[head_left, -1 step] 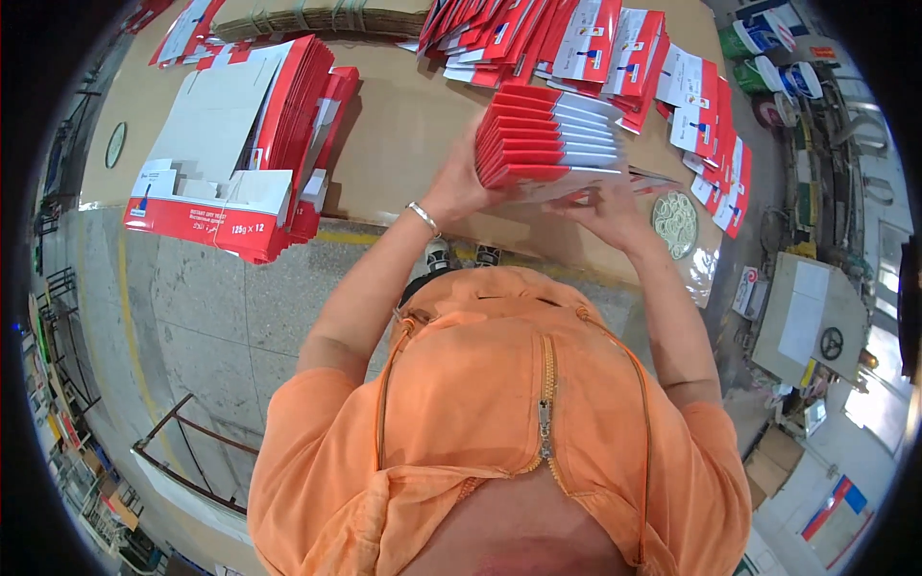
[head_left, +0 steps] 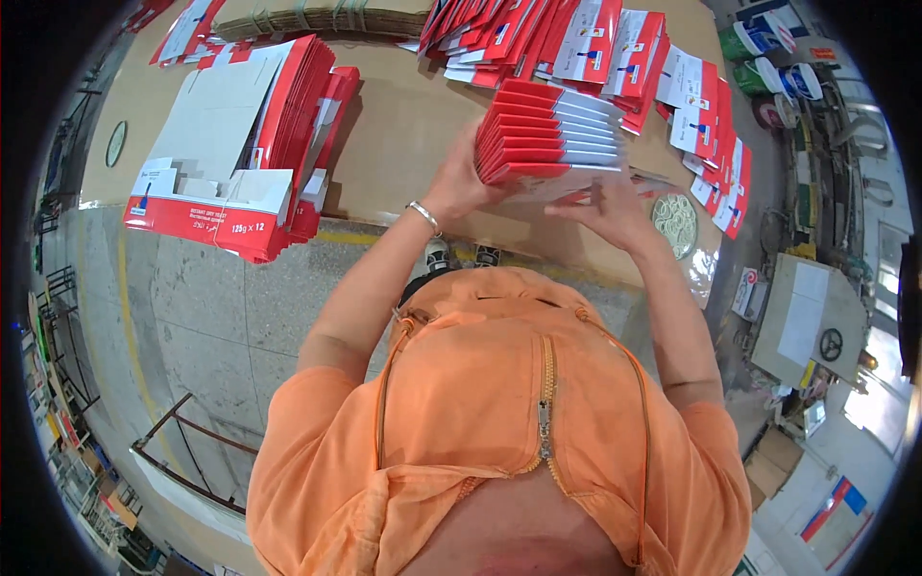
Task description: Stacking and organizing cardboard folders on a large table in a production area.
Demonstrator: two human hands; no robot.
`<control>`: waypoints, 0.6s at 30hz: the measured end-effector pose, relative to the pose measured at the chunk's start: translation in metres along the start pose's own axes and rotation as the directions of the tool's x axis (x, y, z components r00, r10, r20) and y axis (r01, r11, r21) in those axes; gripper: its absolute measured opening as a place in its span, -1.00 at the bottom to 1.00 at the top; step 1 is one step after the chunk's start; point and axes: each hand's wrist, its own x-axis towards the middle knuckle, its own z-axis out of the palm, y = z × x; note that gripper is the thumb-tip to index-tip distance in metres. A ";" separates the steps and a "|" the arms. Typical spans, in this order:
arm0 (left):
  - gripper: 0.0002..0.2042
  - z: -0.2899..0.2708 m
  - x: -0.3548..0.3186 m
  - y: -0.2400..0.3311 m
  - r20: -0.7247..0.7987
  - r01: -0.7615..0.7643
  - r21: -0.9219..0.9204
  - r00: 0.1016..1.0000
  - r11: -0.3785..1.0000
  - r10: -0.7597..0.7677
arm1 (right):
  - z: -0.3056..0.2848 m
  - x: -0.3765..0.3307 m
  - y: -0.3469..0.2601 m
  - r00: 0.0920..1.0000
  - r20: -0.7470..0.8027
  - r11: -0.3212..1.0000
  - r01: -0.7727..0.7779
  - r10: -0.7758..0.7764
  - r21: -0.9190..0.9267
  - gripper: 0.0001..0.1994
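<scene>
A fanned stack of flat folded red-and-white cartons point(head_left: 547, 139) is held over the table in front of me. My left hand point(head_left: 463, 182), with a silver bracelet at the wrist, is closed round the stack's left end. At the lower right end, my right hand point(head_left: 615, 211) grips the cartons, thumb stretched along the near side; its fingertips are partly hidden and slightly blurred. A round dish of pale rubber bands point(head_left: 674, 226) lies on the table just right of that hand.
On the brown table point(head_left: 403, 125), a large pile of red-and-white cartons point(head_left: 216, 134) stands left, overhanging the near edge. More carton stacks point(head_left: 586, 48) lie at the back and right. A tied brown cardboard bundle point(head_left: 327, 19) is at the back. Buckets point(head_left: 759, 75) stand beyond the right edge.
The flat carton edge that stuck out to the right past my right hand no longer shows clearly. The held stack and my left hand have barely moved.
</scene>
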 end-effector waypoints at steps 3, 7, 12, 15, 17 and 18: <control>-0.19 0.004 0.001 -0.008 -0.033 0.009 -0.147 0.999 0.989 -0.014 | -0.010 0.000 -0.019 0.874 -0.478 0.906 0.269 -0.086 0.327 -0.12; -0.32 0.007 -0.002 -0.006 -0.105 -0.064 -0.186 0.993 0.981 0.045 | -0.016 -0.011 -0.046 0.737 -0.516 0.899 0.329 -0.435 -0.289 -0.23; -0.35 0.005 0.001 0.001 -0.087 -0.071 -0.071 0.994 0.995 0.065 | -0.005 -0.014 -0.051 0.726 -0.512 0.882 0.301 -0.458 -0.363 -0.41; -0.37 0.003 -0.001 -0.004 -0.080 -0.093 0.005 0.992 0.996 0.093 | -0.004 -0.014 -0.058 0.711 -0.550 0.897 0.310 -0.439 -0.315 -0.53; -0.39 0.004 -0.001 -0.006 -0.072 -0.107 0.071 0.991 0.992 0.112 | -0.005 -0.014 -0.063 0.709 -0.558 0.902 0.316 -0.431 -0.295 -0.58; -0.39 0.005 0.000 -0.006 -0.085 -0.114 0.096 0.989 0.989 0.122 | -0.006 -0.014 -0.065 0.725 -0.543 0.905 0.310 -0.423 -0.291 -0.60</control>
